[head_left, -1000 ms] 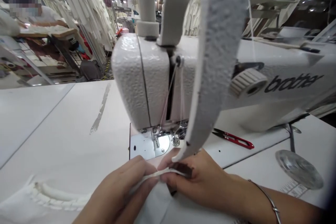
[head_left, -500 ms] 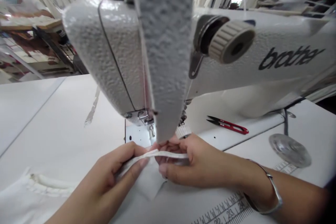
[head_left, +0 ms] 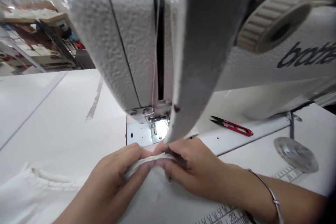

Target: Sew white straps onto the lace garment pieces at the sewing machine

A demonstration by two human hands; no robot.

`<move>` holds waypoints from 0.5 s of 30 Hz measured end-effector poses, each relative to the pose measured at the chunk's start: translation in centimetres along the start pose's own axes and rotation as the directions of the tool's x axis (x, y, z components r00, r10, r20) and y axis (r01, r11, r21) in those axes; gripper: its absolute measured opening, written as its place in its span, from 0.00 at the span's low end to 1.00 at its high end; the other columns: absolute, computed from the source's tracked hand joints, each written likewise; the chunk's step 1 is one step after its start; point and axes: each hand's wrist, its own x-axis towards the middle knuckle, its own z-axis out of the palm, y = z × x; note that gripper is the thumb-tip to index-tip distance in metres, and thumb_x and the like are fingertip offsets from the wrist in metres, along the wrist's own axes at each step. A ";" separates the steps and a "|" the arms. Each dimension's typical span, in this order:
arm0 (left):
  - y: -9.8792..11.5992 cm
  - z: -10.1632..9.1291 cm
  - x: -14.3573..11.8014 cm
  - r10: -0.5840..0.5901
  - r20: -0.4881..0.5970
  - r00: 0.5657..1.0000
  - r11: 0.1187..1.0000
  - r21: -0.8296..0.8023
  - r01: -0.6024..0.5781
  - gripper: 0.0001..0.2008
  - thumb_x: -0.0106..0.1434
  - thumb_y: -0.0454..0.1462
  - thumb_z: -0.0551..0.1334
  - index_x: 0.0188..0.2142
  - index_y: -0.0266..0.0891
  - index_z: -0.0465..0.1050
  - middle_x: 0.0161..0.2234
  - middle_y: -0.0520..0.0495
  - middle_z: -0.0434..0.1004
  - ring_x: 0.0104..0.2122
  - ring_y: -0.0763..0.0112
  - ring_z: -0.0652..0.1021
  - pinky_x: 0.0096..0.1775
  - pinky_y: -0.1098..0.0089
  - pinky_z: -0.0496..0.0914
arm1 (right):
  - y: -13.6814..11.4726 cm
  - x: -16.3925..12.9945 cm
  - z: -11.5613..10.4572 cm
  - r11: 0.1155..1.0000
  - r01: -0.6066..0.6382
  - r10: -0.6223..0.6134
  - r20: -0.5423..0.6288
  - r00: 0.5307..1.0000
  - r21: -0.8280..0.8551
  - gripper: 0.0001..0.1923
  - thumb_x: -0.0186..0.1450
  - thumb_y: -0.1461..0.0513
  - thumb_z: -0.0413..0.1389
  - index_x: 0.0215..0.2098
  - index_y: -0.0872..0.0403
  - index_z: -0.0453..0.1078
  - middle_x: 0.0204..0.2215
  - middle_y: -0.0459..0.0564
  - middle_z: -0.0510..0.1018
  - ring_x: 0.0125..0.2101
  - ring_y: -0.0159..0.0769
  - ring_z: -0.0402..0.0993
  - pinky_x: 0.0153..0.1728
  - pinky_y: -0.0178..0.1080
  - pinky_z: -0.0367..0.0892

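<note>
So a folded white fabric edge (head_left: pixel 147 162) is pinched between both hands right at the front of the table (head_left: pixel 52 119), just in front of the needle plate (head_left: pixel 143 133) of the sewing machine (head_left: pixel 126 42). The left hand (head_left: pixel 118 178) is clamped on the left stretch of that edge, thumb on top and fingers curled under, and the right hand (head_left: pixel 191 168) is closed on the right end, so the two sets of fingertips are nearly touching with the strip stretched between them. A wide grey textured band (head_left: pixel 202 49) is hung down from above and its tip is met by the right hand's fingers. The rest of the white garment (head_left: pixel 47 178) is spread toward the table's front left corner. Red thread snips (head_left: pixel 232 126) are left on the machine bed, well apart from the hands, and a measuring tape (head_left: pixel 225 215) is seen along the front edge.
</note>
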 end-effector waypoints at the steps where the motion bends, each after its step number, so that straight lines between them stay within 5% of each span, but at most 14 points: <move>1: 0.0 0.0 -0.1 -0.003 0.003 1.000 1.000 0.010 0.003 0.07 0.68 0.44 0.56 0.40 0.50 0.72 0.30 0.58 0.75 0.29 0.76 0.75 0.32 0.78 0.69 | 0.0 0.0 0.0 1.000 -0.007 0.007 0.004 1.000 0.023 0.06 0.66 0.66 0.54 0.35 0.57 0.74 0.22 0.42 0.74 0.21 0.26 0.66 0.27 0.31 0.64; 6: 0.1 0.2 -0.5 0.100 -0.098 0.990 0.977 0.196 -0.080 0.12 0.70 0.40 0.53 0.51 0.53 0.68 0.43 0.54 0.73 0.43 0.71 0.74 0.44 0.73 0.67 | 0.6 0.1 -0.1 0.983 -0.157 0.156 0.017 0.988 0.095 0.10 0.63 0.68 0.53 0.38 0.54 0.77 0.30 0.46 0.79 0.31 0.31 0.74 0.33 0.34 0.68; 15: 0.3 0.1 -0.5 0.116 -0.028 0.993 0.991 0.066 -0.114 0.12 0.70 0.39 0.53 0.51 0.53 0.67 0.34 0.58 0.74 0.34 0.80 0.76 0.35 0.83 0.69 | 1.1 -0.2 0.2 0.918 -0.254 0.239 0.088 0.967 0.305 0.13 0.63 0.66 0.54 0.43 0.53 0.77 0.37 0.49 0.80 0.36 0.34 0.76 0.41 0.39 0.72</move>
